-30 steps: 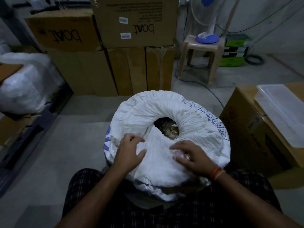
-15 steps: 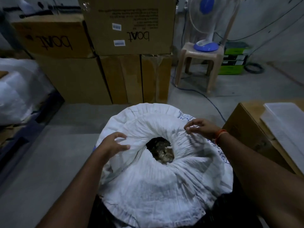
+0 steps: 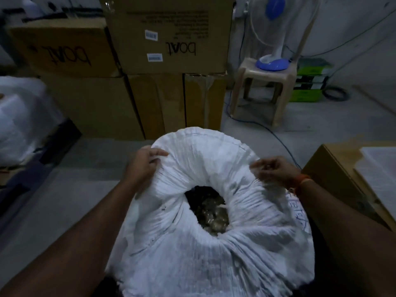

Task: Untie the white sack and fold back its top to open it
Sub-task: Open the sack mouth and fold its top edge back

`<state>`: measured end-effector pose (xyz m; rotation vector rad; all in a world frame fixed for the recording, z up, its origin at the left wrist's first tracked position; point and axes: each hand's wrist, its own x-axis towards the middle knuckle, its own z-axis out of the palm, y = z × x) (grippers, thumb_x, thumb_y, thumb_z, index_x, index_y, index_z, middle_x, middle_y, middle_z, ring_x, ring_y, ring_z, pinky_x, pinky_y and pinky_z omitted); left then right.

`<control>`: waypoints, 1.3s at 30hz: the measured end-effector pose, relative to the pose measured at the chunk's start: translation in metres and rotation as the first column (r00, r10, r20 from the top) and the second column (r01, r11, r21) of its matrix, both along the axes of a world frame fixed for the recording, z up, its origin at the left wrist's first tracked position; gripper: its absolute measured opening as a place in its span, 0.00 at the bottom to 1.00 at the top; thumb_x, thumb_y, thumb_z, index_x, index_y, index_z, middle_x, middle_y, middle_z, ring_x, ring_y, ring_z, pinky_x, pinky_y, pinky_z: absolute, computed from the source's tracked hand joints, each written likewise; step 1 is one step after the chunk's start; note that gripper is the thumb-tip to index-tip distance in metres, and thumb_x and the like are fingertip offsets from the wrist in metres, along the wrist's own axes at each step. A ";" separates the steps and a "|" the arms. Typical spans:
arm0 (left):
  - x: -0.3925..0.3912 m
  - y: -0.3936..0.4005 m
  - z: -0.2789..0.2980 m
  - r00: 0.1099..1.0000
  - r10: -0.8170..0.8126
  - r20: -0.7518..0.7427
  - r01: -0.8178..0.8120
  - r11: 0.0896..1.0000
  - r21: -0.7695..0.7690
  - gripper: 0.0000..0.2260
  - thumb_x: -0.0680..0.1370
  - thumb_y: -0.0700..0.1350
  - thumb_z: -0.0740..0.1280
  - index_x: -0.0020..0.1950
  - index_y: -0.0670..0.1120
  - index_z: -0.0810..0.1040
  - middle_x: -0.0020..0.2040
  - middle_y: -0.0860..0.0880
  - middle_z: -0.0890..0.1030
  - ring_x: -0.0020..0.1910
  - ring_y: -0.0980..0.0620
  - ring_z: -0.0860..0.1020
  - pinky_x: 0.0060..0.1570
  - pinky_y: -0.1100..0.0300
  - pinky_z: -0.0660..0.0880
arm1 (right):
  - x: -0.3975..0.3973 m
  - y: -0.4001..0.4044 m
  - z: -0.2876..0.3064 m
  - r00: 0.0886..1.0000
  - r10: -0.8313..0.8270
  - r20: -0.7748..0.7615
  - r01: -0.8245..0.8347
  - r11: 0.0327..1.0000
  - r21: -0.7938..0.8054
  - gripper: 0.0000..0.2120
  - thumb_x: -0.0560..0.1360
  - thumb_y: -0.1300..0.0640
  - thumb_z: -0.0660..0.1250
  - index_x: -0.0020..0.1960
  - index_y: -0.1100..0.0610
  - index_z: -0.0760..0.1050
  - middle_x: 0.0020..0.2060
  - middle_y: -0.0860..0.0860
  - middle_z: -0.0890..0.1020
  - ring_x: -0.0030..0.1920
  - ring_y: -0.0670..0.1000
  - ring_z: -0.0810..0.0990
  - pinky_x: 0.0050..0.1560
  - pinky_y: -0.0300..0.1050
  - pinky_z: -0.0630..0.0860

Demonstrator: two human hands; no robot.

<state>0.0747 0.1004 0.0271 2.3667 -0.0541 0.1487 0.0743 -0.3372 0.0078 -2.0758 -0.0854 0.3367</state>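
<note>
The white woven sack (image 3: 214,249) stands on the floor right in front of me, its top rolled outward into a thick ring. A dark mouth (image 3: 207,209) in the middle shows brownish contents. My left hand (image 3: 145,166) grips the rolled fabric at the sack's far left rim. My right hand (image 3: 274,170) pinches the fabric at the far right rim; an orange thread circles that wrist. No tie or string is visible.
Stacked cardboard boxes (image 3: 167,39) stand close behind the sack. A plastic stool (image 3: 265,88) with a fan base is at back right, a blue cable on the floor. A cardboard box (image 3: 342,181) sits at right, white bags (image 3: 19,118) at left.
Both hands moved from the sack's near side to its far rim, left and right, and took hold of the fabric. The sack's mouth looks wider.
</note>
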 end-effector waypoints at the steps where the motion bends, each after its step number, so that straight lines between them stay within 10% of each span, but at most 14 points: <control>1: 0.014 -0.002 0.005 0.996 0.008 0.085 -0.015 0.996 0.093 0.21 0.77 0.29 0.65 0.57 0.51 0.88 0.57 0.50 0.81 0.56 0.47 0.80 0.58 0.51 0.79 | 0.006 -0.005 0.001 0.994 -0.067 0.088 0.070 0.997 -0.033 0.14 0.74 0.72 0.72 0.55 0.59 0.84 0.50 0.53 0.88 0.40 0.38 0.85 0.41 0.28 0.79; 7: 0.088 -0.037 0.017 0.938 -0.053 0.341 -0.155 0.819 0.553 0.24 0.75 0.31 0.67 0.62 0.56 0.84 0.63 0.51 0.84 0.55 0.42 0.80 0.53 0.47 0.75 | 0.021 -0.028 0.006 0.896 -0.257 0.361 0.381 0.863 -0.331 0.14 0.73 0.67 0.75 0.58 0.60 0.86 0.58 0.59 0.86 0.62 0.53 0.82 0.52 0.27 0.71; 13: 0.093 -0.055 -0.052 0.997 -0.054 -0.051 0.074 0.632 0.772 0.17 0.81 0.48 0.64 0.69 0.57 0.75 0.66 0.50 0.78 0.63 0.43 0.76 0.58 0.45 0.73 | 0.023 -0.023 -0.054 0.939 -0.264 0.219 0.343 0.761 -0.551 0.11 0.73 0.58 0.74 0.55 0.51 0.88 0.55 0.57 0.88 0.55 0.59 0.86 0.53 0.45 0.79; 20: 0.088 -0.031 -0.066 0.976 0.111 -0.188 -0.015 0.895 0.446 0.25 0.79 0.60 0.54 0.76 0.64 0.72 0.83 0.50 0.61 0.80 0.41 0.59 0.72 0.43 0.57 | 0.015 -0.022 -0.075 0.935 -0.295 0.197 0.354 0.818 -0.453 0.10 0.75 0.52 0.74 0.56 0.49 0.87 0.56 0.52 0.88 0.58 0.55 0.86 0.60 0.46 0.79; 25: 0.059 -0.018 -0.061 0.984 0.163 -0.076 -0.134 0.947 0.293 0.23 0.82 0.41 0.62 0.74 0.59 0.76 0.83 0.50 0.61 0.80 0.43 0.60 0.73 0.45 0.54 | -0.011 -0.030 -0.059 0.899 -0.296 0.324 0.424 0.774 -0.470 0.32 0.68 0.34 0.64 0.62 0.54 0.84 0.60 0.63 0.82 0.61 0.66 0.80 0.65 0.56 0.75; 28: 0.022 -0.018 -0.048 0.962 0.274 -0.007 -0.273 0.958 0.090 0.21 0.81 0.42 0.66 0.74 0.54 0.77 0.81 0.43 0.65 0.77 0.39 0.67 0.77 0.39 0.62 | -0.040 -0.026 -0.050 0.881 -0.312 0.356 0.445 0.802 -0.398 0.27 0.70 0.40 0.67 0.61 0.55 0.84 0.60 0.66 0.80 0.63 0.66 0.78 0.67 0.58 0.72; 34: -0.112 -0.031 -0.030 0.688 0.707 -0.165 -0.724 0.683 -0.092 0.09 0.78 0.50 0.72 0.59 0.56 0.85 0.72 0.40 0.70 0.68 0.34 0.72 0.69 0.40 0.70 | -0.124 -0.013 -0.045 0.866 -0.463 0.189 0.500 0.812 -0.302 0.35 0.61 0.25 0.66 0.57 0.45 0.84 0.65 0.63 0.77 0.71 0.60 0.73 0.74 0.57 0.68; 36: -0.136 -0.026 -0.046 0.678 0.655 -0.334 -0.719 0.686 -0.113 0.10 0.74 0.54 0.76 0.56 0.59 0.84 0.74 0.41 0.67 0.69 0.34 0.72 0.72 0.41 0.70 | -0.140 -0.016 -0.044 0.866 -0.497 0.053 0.498 0.851 -0.165 0.42 0.53 0.21 0.72 0.57 0.48 0.84 0.65 0.60 0.79 0.69 0.58 0.75 0.73 0.56 0.71; 39: -0.155 -0.012 -0.075 0.747 0.410 -0.524 -0.639 0.662 -0.391 0.15 0.67 0.53 0.80 0.52 0.57 0.83 0.73 0.40 0.71 0.62 0.37 0.80 0.65 0.44 0.79 | -0.161 -0.005 -0.031 0.852 -0.502 -0.149 0.517 0.851 0.094 0.29 0.65 0.45 0.83 0.62 0.55 0.82 0.66 0.55 0.79 0.64 0.53 0.77 0.65 0.49 0.75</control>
